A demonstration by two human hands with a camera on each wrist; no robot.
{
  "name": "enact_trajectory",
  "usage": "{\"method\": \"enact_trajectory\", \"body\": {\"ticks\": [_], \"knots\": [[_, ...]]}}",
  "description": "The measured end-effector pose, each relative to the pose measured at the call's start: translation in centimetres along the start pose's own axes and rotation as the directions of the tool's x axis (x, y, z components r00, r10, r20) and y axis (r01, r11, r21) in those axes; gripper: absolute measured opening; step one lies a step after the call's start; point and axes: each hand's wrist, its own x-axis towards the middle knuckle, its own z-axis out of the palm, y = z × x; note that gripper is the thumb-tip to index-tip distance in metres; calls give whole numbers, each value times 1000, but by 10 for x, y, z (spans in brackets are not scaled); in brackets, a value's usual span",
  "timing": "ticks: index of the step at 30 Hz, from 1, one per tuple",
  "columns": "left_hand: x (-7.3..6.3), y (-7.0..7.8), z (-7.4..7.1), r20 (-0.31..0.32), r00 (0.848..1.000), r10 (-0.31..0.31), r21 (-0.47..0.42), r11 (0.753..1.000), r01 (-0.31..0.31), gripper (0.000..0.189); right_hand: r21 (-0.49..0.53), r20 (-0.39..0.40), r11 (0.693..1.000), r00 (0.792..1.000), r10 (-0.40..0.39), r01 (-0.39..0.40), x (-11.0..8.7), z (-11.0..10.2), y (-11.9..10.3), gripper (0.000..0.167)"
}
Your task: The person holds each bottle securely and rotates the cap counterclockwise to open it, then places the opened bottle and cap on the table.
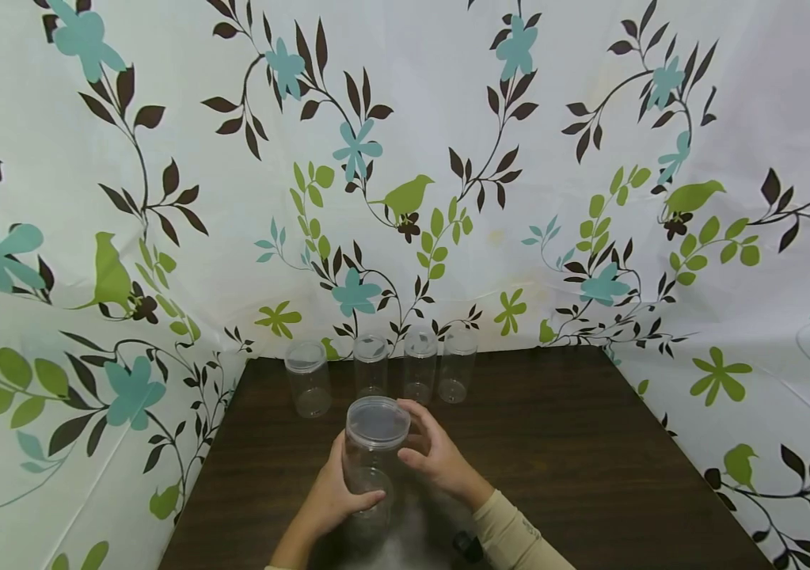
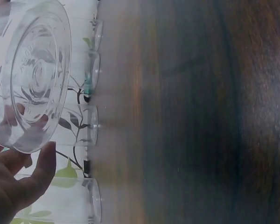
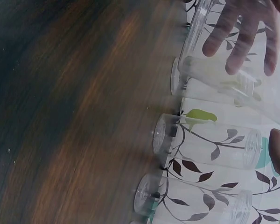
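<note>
A clear plastic jar (image 1: 369, 483) with a clear lid (image 1: 378, 419) is held up over the table, slightly tilted. My left hand (image 1: 336, 491) grips the jar's body from the left, thumb across its near side. My right hand (image 1: 440, 455) curls at the right of the lid, its fingertips at the rim and its thumb just below. In the left wrist view, the round base of the jar (image 2: 39, 77) faces the camera, clear of the table. Fingers of the left hand (image 3: 245, 37) show through the clear wall in the right wrist view.
Several similar clear jars, including one at the left (image 1: 308, 380) and one at the right (image 1: 458, 368), stand in a row along the back of the dark wooden table (image 1: 554, 451). A patterned curtain (image 1: 405, 198) hangs behind and at both sides. Something small and black (image 1: 467, 546) shows beside the right sleeve.
</note>
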Motion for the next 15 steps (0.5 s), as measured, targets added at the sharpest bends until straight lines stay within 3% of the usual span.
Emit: {"method": "enact_trajectory", "body": {"ticks": [7, 11, 15], "knots": [[2, 3, 3, 42, 999, 25, 18, 1000, -25, 123, -79, -35, 996, 999, 35, -38, -1, 5, -3, 69], [1, 6, 5, 120, 991, 57, 17, 998, -59, 124, -65, -42, 998, 999, 23, -25, 0, 5, -8, 74], [-3, 10, 3, 200, 977, 72, -9, 997, -72, 121, -48, -2, 999, 1000, -12, 12, 0, 0, -8, 75]]}}
